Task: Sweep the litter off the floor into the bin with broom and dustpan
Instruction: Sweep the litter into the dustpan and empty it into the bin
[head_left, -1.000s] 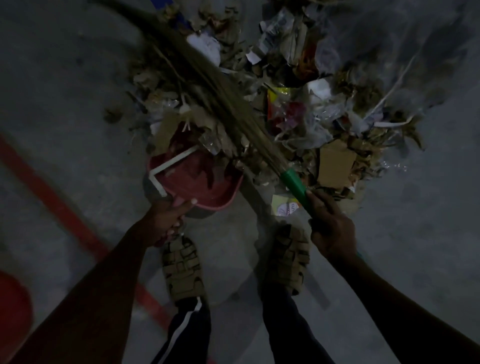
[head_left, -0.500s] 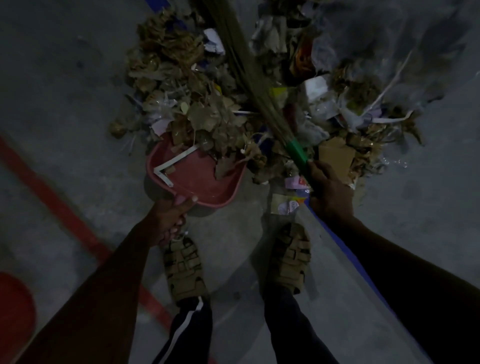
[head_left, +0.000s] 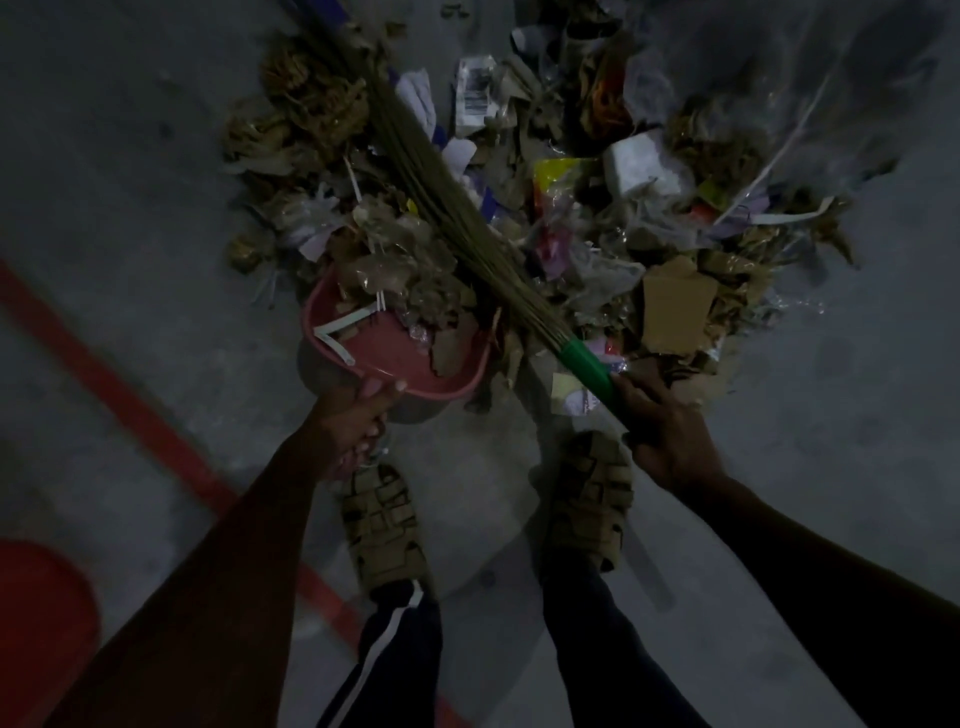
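A big heap of litter (head_left: 613, 218), dry leaves, paper, plastic wrappers and cardboard, lies on the grey floor in front of me. A pink dustpan (head_left: 384, 358) sits at the heap's near left edge with leaves and a white strip in it; my left hand (head_left: 358, 426) grips its handle. My right hand (head_left: 670, 436) grips the green handle of a straw broom (head_left: 441, 208). The bristles lie slanted across the heap, reaching up and to the left above the dustpan.
My two sandalled feet (head_left: 384, 525) stand just behind the dustpan. A red line (head_left: 130, 410) runs diagonally across the floor at left. Part of a red round object (head_left: 41, 623) shows at the bottom left corner.
The broom swung right to a steeper angle, then back left across the heap. More leaves now lie in the dustpan. My left hand stayed on the dustpan handle.
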